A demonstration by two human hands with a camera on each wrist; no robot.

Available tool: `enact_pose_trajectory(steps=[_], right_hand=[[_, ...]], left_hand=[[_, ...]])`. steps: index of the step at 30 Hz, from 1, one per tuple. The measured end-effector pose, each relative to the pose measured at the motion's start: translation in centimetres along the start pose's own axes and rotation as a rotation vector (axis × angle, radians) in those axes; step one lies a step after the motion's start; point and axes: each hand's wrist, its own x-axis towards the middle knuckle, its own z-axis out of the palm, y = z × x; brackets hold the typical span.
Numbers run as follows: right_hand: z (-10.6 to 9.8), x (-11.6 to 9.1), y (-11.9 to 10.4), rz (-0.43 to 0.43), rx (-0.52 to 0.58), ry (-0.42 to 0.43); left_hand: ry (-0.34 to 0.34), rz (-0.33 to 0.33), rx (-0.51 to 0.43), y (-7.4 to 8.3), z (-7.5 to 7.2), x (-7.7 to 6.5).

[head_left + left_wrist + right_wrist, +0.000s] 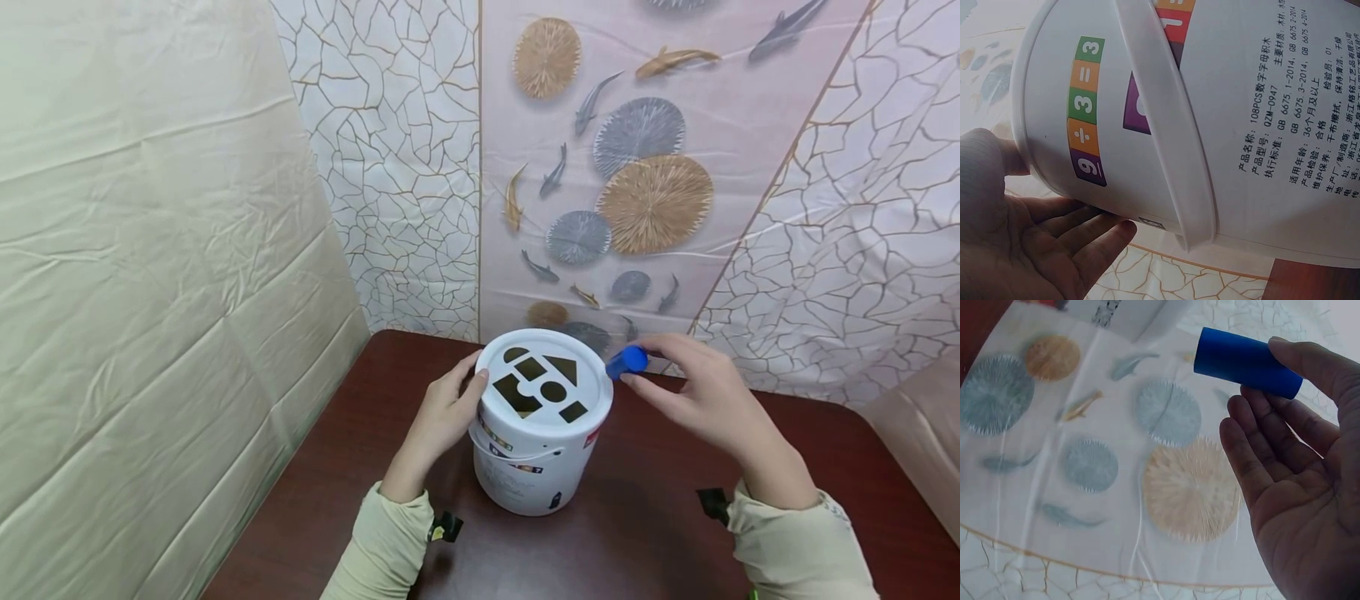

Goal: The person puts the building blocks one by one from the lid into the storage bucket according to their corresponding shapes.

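Note:
A white bucket (517,475) stands on the table under a white lid (491,354) cut with several shaped holes, among them a round one, a triangle and squares. My left hand (450,408) holds the bucket at its upper left edge, thumb over the lid's rim and fingers along the side wall. In the left wrist view, printed number blocks and a white handle (1166,125) cross the bucket's wall. Between thumb and fingertips, my right hand (701,396) pinches a blue cylinder block (1241,362) by one end, just right of the lid's rim.
The dark red-brown table (645,533) runs back to a patterned cloth (592,275) with fish and round leaf shapes. A pale creased cloth (172,250) hangs along the left side.

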Motion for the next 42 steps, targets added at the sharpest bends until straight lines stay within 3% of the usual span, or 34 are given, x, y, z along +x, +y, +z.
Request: enact_pose_trajectory(steps=[9,18,25,42], right_hand=[[2.8,1.0,-1.2,-0.010,0.057,-0.033],[4.2,1.5,-2.0,0.039,0.093,-0.064],[5.3,1.6,-2.2,-0.005,0.176,-0.085],[6.1,1.5,-2.4,0.014,0.156,-0.124]], left_hand=[[-0.002,0.007,-0.010,0.0,0.0,-0.1],[-0.006,-0.001,-0.007,0.1,-0.1,0.0],[-0.013,-0.007,-0.017,0.1,-0.1,-0.1],[-0.011,-0.006,-0.011,-0.1,0.0,0.0]])
